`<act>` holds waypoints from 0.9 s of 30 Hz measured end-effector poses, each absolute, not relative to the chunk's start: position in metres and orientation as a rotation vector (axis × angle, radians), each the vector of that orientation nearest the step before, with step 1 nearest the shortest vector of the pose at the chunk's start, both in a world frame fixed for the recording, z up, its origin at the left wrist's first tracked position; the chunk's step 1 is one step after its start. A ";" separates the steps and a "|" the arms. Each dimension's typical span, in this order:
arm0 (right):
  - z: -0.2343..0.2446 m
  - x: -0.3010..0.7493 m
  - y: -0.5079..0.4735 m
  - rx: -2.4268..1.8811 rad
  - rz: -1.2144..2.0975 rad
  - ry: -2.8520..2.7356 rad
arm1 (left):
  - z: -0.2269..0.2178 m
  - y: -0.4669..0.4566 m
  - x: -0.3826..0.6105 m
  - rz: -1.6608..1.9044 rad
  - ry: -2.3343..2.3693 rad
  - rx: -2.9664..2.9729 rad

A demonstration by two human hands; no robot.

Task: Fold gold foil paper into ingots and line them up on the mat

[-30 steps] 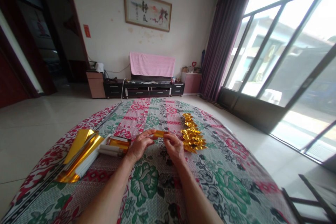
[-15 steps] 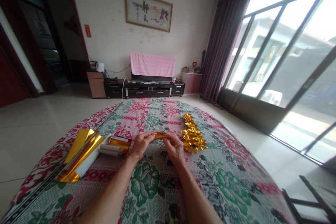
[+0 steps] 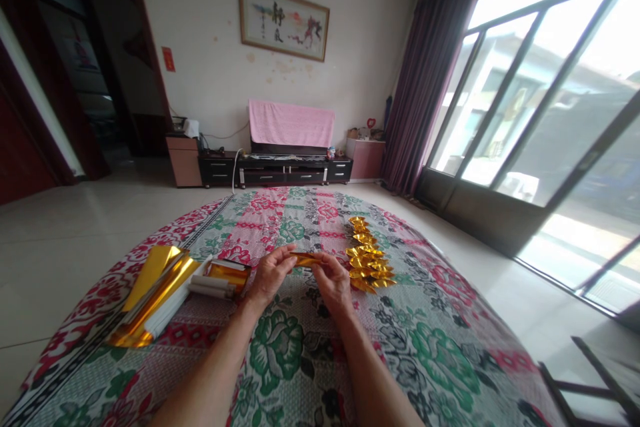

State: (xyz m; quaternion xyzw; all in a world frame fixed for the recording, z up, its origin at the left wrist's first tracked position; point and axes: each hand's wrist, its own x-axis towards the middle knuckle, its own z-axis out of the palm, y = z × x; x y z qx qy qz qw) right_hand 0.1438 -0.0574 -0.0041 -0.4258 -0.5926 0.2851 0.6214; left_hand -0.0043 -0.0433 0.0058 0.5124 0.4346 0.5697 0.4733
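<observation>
A small folded piece of gold foil paper point(image 3: 305, 259) is stretched between my two hands, just above the patterned tablecloth. My left hand point(image 3: 271, 273) pinches its left end between thumb and fingers. At the right end, my right hand point(image 3: 332, 281) grips it the same way. Close to the right hand lies a row of folded gold foil paper pieces point(image 3: 369, 260) with pointed ends, running away from me. Left of my left hand are rolled white-backed gold sheets point(image 3: 213, 285) and a gold sheet point(image 3: 229, 272) in a dark-edged stack.
Larger gold foil sheets point(image 3: 160, 293) lie fanned at the left of the round table, on a floral tablecloth point(image 3: 280, 353). A dark chair or stool frame point(image 3: 590, 380) stands at lower right. Beyond are a low black cabinet point(image 3: 285, 177) and a pink cloth point(image 3: 291, 122).
Both hands stay in nearly the same place, still holding the foil paper. The foil between the fingers has tilted slightly; the other things have not moved.
</observation>
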 end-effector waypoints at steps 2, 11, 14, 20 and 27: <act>-0.004 0.143 -0.058 -0.979 0.680 -1.351 | 0.005 -0.043 -0.004 1.395 1.073 1.274; -0.007 0.147 -0.055 -1.198 0.284 -1.550 | -0.002 -0.039 -0.006 1.344 1.170 1.507; -0.009 0.148 -0.055 -1.285 0.212 -1.615 | -0.004 -0.040 -0.008 1.315 1.189 1.721; -0.007 0.147 -0.059 -1.457 0.099 -1.727 | -0.007 -0.038 -0.010 1.219 1.257 2.101; -0.008 0.148 -0.061 -1.402 0.112 -1.710 | -0.012 -0.038 -0.011 1.129 1.296 2.305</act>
